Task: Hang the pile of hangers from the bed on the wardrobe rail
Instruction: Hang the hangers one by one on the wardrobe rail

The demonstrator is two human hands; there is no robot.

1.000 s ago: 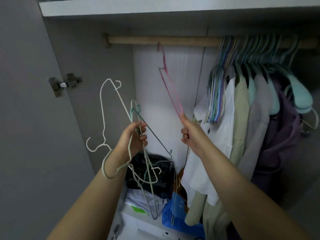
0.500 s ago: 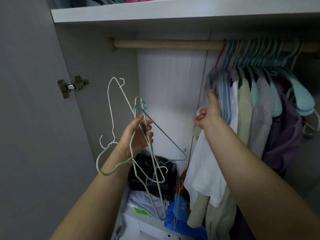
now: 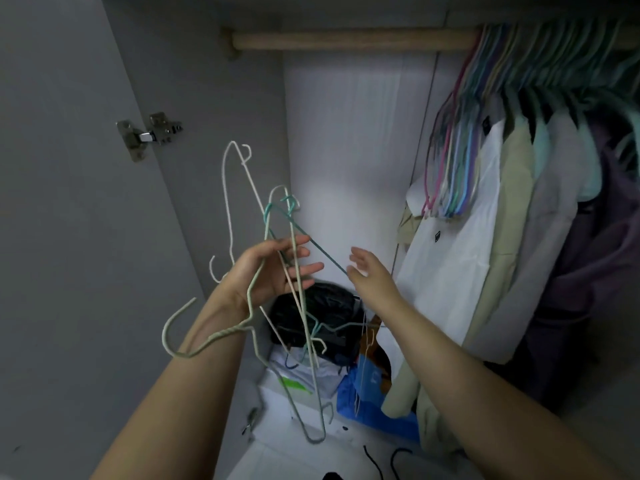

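A: Entry, head view. Where is the left hand (image 3: pixel 268 271)?

B: Centre of the frame, palm up. A tangled bundle of thin wire hangers, white, pale green and teal (image 3: pixel 294 271), lies across the palm and between the fingers. The fingers are nearly straight, only slightly bent around the wires, so it is a loose hold, not a fist. One pale green hook curls below the wrist, lower left of centre; a white hanger stands up toward upper centre.

A: Right hand (image 3: pixel 369 271)?

B: Just right of the bundle, fingers spread and relaxed, holding nothing. Its fingertips are near the teal hanger's slanted wire; touching or not, I cannot tell, since the hand is blurred.

A: Rail?

B: A round light wooden wardrobe rail (image 3: pixel 346 41) runs along the top. Its left stretch is bare. At upper right hangs a packed row of pastel hangers (image 3: pixel 453 168), pink outermost, then shirts in white, beige and grey (image 3: pixel 460 254).

A: Other items?

B: A metal door hinge (image 3: pixel 149 135) at upper left, a black bag (image 3: pixel 329 306) below the hands, a blue bag (image 3: pixel 363 393) at lower centre.
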